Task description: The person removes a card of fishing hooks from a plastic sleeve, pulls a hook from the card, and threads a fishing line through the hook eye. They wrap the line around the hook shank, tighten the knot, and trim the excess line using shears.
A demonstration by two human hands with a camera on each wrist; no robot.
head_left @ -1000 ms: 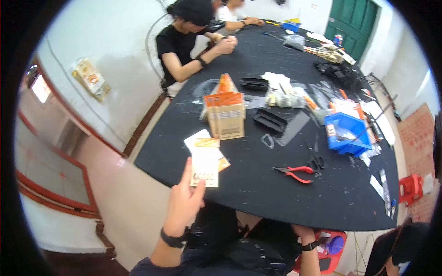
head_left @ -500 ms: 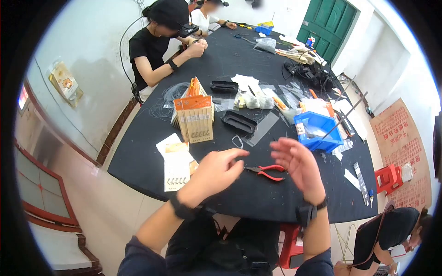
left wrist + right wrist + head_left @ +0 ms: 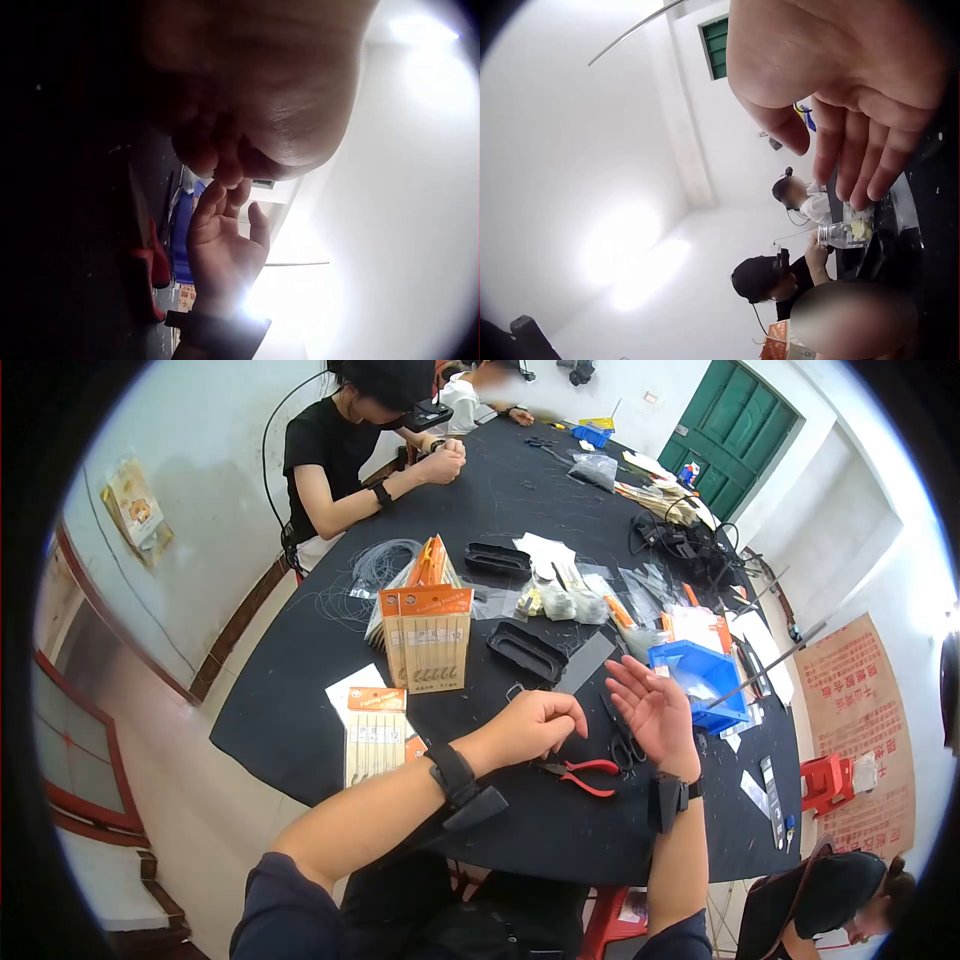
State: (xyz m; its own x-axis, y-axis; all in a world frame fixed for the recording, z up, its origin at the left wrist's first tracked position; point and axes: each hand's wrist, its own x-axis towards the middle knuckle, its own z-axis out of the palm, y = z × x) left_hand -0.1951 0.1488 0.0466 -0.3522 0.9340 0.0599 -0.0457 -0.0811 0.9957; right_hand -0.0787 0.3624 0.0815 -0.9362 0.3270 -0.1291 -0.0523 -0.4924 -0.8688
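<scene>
Red-handled pliers (image 3: 567,769) lie splayed on the table (image 3: 290,700).

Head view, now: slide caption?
Left hand curled, right hand outstretched over black table with red-handled pliers, hook packets and blue bin.

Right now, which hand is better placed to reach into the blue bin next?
Likely the right hand: fingers loosely extended, it is near the blue bin, while the left hand, fingers curled, is farther off.
</scene>
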